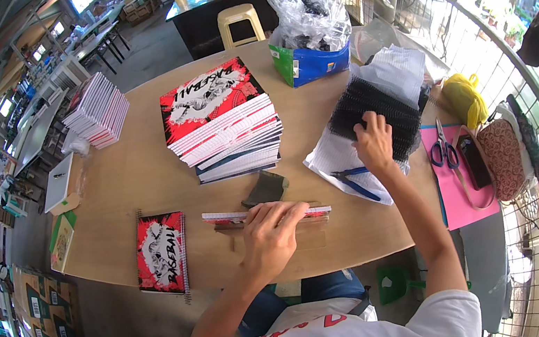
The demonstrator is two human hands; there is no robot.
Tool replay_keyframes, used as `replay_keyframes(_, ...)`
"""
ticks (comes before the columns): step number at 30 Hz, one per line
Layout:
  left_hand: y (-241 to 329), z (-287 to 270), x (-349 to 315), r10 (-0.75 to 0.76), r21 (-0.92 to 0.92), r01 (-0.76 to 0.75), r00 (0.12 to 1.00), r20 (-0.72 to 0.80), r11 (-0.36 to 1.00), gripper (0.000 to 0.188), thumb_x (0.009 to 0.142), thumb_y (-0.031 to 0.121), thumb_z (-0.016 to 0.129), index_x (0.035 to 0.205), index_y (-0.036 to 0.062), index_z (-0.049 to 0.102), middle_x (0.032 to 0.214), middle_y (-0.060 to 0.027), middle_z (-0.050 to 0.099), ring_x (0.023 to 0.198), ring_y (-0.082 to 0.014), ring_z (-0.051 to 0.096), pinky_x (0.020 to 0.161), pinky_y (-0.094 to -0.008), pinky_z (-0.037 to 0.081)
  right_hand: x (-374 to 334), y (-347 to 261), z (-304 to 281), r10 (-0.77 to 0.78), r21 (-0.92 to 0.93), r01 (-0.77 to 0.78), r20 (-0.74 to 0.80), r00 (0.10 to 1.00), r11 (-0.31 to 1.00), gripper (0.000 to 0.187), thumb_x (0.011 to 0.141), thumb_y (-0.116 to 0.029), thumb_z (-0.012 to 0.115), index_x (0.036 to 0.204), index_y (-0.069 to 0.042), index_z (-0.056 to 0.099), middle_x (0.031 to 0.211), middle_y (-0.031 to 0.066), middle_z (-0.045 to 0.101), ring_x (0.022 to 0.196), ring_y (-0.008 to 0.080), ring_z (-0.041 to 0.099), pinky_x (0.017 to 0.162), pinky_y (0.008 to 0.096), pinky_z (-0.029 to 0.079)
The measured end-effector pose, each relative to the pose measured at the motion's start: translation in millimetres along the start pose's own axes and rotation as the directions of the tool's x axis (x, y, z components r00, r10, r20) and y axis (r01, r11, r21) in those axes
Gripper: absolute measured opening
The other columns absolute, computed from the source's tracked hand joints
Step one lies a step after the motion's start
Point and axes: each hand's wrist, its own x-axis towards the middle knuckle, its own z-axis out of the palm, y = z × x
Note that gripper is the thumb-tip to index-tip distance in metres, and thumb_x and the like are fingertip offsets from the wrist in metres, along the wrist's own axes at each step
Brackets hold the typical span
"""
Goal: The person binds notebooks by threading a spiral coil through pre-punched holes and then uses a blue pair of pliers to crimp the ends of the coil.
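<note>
My left hand (271, 234) grips an unbound notebook (222, 219) stood on its edge near the front of the table, its white edge facing up. My right hand (374, 141) reaches over a pile of black binding wires (391, 110), fingers bent and pinched on the wires; the tips are partly hidden. The wires lie on white corrugated sheets (328, 153). Blue-handled pliers (357, 182) rest on those sheets, just below my right hand. Beyond my left hand sits a small dark block (266, 189). A finished spiral-bound notebook (163, 250), red, black and white, lies at the left front.
Fanned notebooks (220, 125) with red covers lie mid-table; another stack (97, 111) stands at the left edge. A blue and green box (310, 64) with plastic bags is at the back. Scissors (445, 152), a phone (473, 162) and a yellow bundle (466, 99) lie at the right.
</note>
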Motion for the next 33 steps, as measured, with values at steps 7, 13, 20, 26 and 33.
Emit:
replay_keyframes(7, 9, 3, 7, 0.019, 0.054, -0.016, 0.998, -0.059, 0.998, 0.019, 0.089, 0.012, 0.073, 0.108, 0.0148, 0.073, 0.098, -0.0014, 0.071, 0.088, -0.0222, 0.066, 0.084, -0.0382, 0.046, 10, 11, 3, -0.244, -0.140, 0.226, -0.133, 0.961, 0.964, 0.015, 0.081, -0.014, 0.071, 0.093, -0.007, 0.065, 0.104, 0.0062, 0.056, 0.102, 0.0258, 0.056, 0.084, 0.0455, 0.046)
replay_keyframes(13, 8, 7, 5, 0.033, 0.040, -0.030, 0.997, -0.070, 0.999, 0.016, 0.088, 0.015, 0.076, 0.104, 0.0151, 0.074, 0.094, 0.0005, 0.071, 0.086, -0.0209, 0.066, 0.082, -0.0376, 0.044, 13, -5, -59, -0.249, 0.194, 0.229, 0.085, 0.965, 0.954, 0.030, 0.089, -0.010, 0.067, 0.119, -0.007, 0.062, 0.091, 0.0100, 0.061, 0.082, 0.0299, 0.063, 0.069, 0.0411, 0.052)
replay_keyframes(20, 8, 7, 2, 0.038, 0.022, -0.037, 0.996, -0.078, 0.999, 0.015, 0.088, 0.017, 0.076, 0.102, 0.0189, 0.072, 0.093, 0.0034, 0.070, 0.084, -0.0188, 0.065, 0.082, -0.0370, 0.042, -26, -63, -124, -0.236, 0.695, -0.097, 0.368, 0.899, 0.713, 0.034, 0.086, 0.003, 0.070, 0.118, -0.008, 0.074, 0.091, 0.0123, 0.067, 0.079, 0.0294, 0.066, 0.069, 0.0375, 0.053)
replay_keyframes(26, 11, 7, 1, 0.051, -0.003, -0.051, 0.996, -0.069, 0.999, 0.015, 0.087, 0.017, 0.077, 0.101, 0.0181, 0.072, 0.091, 0.0035, 0.068, 0.083, -0.0185, 0.064, 0.081, -0.0366, 0.040, -37, -84, -133, -0.250, 0.809, -0.073, 0.264, 0.932, 0.584, 0.028, 0.085, 0.002, 0.074, 0.112, -0.008, 0.077, 0.097, 0.0114, 0.070, 0.084, 0.0270, 0.067, 0.072, 0.0366, 0.055)
replay_keyframes(33, 13, 6, 4, 0.042, 0.015, -0.041, 0.997, -0.069, 0.999, 0.014, 0.087, 0.017, 0.076, 0.100, 0.0172, 0.071, 0.090, 0.0036, 0.068, 0.083, -0.0185, 0.064, 0.081, -0.0362, 0.040, -31, -90, -140, -0.308, 0.861, -0.216, 0.384, 0.870, 0.461, 0.021, 0.085, 0.001, 0.075, 0.105, -0.004, 0.074, 0.095, 0.0117, 0.070, 0.083, 0.0285, 0.069, 0.070, 0.0361, 0.055)
